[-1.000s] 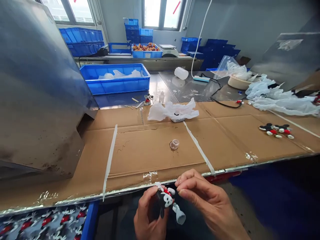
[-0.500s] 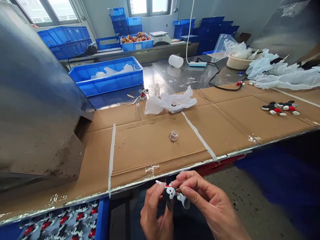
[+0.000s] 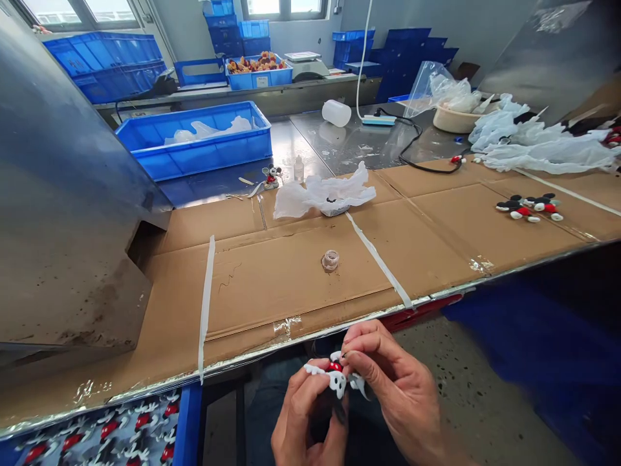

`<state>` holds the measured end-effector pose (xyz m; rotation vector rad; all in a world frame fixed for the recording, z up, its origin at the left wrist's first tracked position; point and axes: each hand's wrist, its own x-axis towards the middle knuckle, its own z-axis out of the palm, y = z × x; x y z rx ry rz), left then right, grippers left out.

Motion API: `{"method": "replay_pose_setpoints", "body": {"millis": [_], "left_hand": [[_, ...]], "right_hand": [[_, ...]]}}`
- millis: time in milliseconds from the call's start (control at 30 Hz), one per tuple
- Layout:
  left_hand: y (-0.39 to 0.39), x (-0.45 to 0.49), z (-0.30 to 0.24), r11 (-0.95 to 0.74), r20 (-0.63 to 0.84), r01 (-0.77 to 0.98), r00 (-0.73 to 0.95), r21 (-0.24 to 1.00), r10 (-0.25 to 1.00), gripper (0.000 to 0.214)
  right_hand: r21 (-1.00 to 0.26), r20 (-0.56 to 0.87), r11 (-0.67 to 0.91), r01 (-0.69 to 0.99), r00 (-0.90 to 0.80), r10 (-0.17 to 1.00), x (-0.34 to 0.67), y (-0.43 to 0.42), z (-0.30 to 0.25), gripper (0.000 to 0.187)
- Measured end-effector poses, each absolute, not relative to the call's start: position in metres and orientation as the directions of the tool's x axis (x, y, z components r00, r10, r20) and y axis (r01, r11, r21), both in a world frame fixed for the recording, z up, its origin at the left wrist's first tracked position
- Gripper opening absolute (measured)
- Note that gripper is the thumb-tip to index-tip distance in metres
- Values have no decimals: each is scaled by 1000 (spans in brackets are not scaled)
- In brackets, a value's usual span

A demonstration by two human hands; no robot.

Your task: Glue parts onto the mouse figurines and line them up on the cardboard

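At bottom centre, the left hand (image 3: 306,417) and right hand (image 3: 395,382) pinch a Mickey Mouse figure (image 3: 337,378) between their fingers, just below the cardboard-covered surface (image 3: 295,285).

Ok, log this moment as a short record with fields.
left hand: grips a Mickey Mouse figure
right hand: pinches the same figure from its right side
nearest surface: cardboard sheet bearing a small clear jar
farther on cardboard: crumpled white plastic, black, white and red figure parts
beyond: small standing mouse figure, dropper bottle, blue crate
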<state>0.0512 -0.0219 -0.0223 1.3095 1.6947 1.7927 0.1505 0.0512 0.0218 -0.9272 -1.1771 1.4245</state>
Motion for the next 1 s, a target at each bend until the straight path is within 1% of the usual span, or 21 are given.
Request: {"method": "replay_pose_setpoints", "body": {"millis": [100,167,233,333,467,533,700,1000], "left_hand": [[-24,42,-21,-264,489,486,-426,833,761,37],[-24,38,-19,-260,533,564,-396,784,748,41],[-23,36,-16,-261,556,603,-374,754,742,40],[-23,33,-10,-277,589,655,-319,703,742,39],[-24,24,-4,-320,603,742,-140,589,786,39],[-23,20,0,-345,607,753,-90,561,789,35],[-20,23,8,-327,616,752,-130,572,777,27],[-20,24,11,-314,590,732,-147,605,794,29]], "right_hand": [[-972,-19,-84,-220,-282,959,158,56,30,16],[-978,-64,-134,-161,-379,923,164,57,36,19],[-985,-99,-152,-86,-440,892,170,58,41,18],[-993,-105,-117,2,-468,877,176,60,47,17],[-994,-106,-78,78,-484,869,177,64,47,19],[-991,-125,-82,109,-481,868,176,65,46,19],[-984,-124,-42,174,-491,863,175,64,45,19],[-981,-77,20,191,-491,868,174,63,46,18]]}}
